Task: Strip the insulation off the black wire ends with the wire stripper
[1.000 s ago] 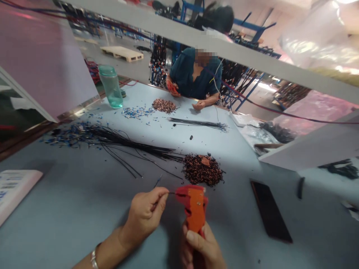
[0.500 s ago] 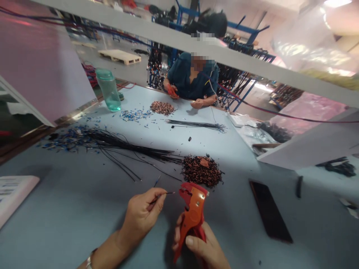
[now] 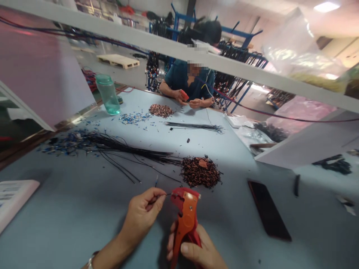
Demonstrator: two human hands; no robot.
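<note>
Between thumb and forefinger my left hand (image 3: 146, 211) pinches a thin dark wire (image 3: 168, 194), its short end pointing right. That end meets the jaws of an orange and red wire stripper (image 3: 186, 213); how deep it sits inside I cannot tell. My right hand (image 3: 196, 244) is wrapped round the stripper's handles. Just beyond the tool lies a heap of black and copper-coloured scraps (image 3: 200, 173). A bundle of long black wires (image 3: 131, 147) stretches left from the heap to a scatter of small blue-tipped pieces (image 3: 70, 144).
A black phone (image 3: 269, 211) lies to the right, a white box-like object (image 3: 17, 200) at the left edge. A green bottle (image 3: 108, 95) stands at the far left. Across the table a co-worker (image 3: 187, 84) holds a red tool. A white bar (image 3: 157, 45) crosses above the table.
The stripper in my right hand has moved left, bringing its jaws to the wire end. My left hand stays nearly in place. The co-worker's hands have come together.
</note>
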